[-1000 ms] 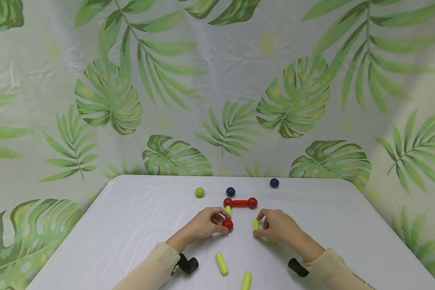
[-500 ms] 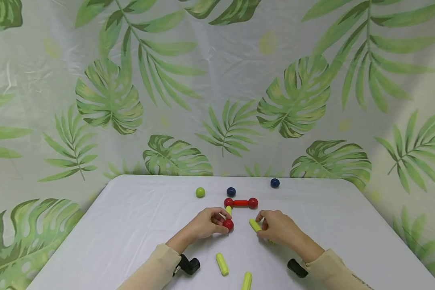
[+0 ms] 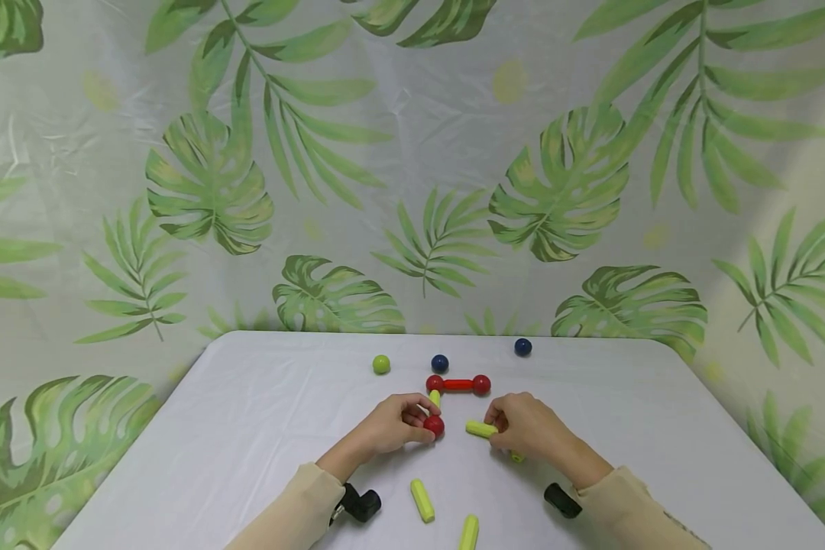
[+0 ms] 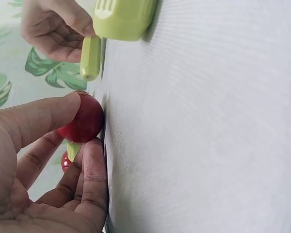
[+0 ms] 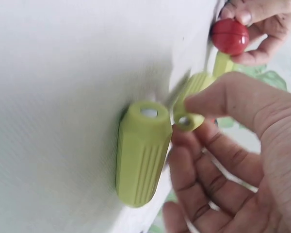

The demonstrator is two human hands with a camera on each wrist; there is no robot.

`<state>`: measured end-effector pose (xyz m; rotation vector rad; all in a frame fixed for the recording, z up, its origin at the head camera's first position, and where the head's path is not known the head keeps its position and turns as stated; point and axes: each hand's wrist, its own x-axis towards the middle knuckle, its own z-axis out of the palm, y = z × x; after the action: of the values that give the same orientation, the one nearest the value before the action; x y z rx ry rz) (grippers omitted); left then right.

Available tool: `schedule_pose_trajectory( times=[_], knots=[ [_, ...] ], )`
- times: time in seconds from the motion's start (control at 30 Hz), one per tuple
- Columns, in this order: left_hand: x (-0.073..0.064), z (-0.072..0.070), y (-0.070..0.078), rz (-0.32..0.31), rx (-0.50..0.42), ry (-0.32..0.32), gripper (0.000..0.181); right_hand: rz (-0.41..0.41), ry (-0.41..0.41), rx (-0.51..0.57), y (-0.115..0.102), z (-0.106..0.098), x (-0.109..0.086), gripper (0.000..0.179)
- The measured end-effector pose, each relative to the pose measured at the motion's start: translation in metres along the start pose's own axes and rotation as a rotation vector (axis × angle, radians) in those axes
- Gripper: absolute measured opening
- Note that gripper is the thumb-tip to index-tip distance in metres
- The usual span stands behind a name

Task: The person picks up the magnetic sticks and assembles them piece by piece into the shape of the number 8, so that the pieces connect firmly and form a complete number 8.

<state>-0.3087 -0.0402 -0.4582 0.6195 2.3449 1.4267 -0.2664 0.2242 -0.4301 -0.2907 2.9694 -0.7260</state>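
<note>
Hands in close, both of ours, over the white table (image 3: 247, 428)! Our left hand (image 3: 393, 424) has thumb and fingers curled round the near ball (image 3: 434, 425), a red one; our right hand (image 3: 528, 425) pinches the held rod (image 3: 479, 428), lying crosswise, a gap between it and that ball. Beyond sits the red bar (image 3: 458, 385), a far ball (image 3: 481, 384) at either end, and a link rod (image 3: 435, 398) runs from its left end toward our gripped ball: shove sideways and we'd likely swing the bar askew. Loose rods (image 3: 422, 500) next, two in front of us, plus a spare rod (image 3: 518, 457) by the right hand, where a dipping palm could knock it. Smallest, at the back: blue balls (image 3: 440, 363) and a green ball (image 3: 381, 363). Relax that left grip and, we reckon, the near ball could roll.
</note>
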Motion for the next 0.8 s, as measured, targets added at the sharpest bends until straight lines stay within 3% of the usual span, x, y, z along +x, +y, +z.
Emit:
schedule_pose_trajectory(
  times=[0.37, 0.8],
  knots=[
    [0.0, 0.0, -0.001, 0.0, -0.013, 0.0, 0.028, -0.176, -0.05, 0.059, 0.003, 0.001, 0.016, 0.02],
    [0.0, -0.001, 0.0, -0.004, -0.025, -0.004, 0.029, -0.212, -0.098, 0.101, 0.001, 0.006, 0.026, 0.02]
  ],
)
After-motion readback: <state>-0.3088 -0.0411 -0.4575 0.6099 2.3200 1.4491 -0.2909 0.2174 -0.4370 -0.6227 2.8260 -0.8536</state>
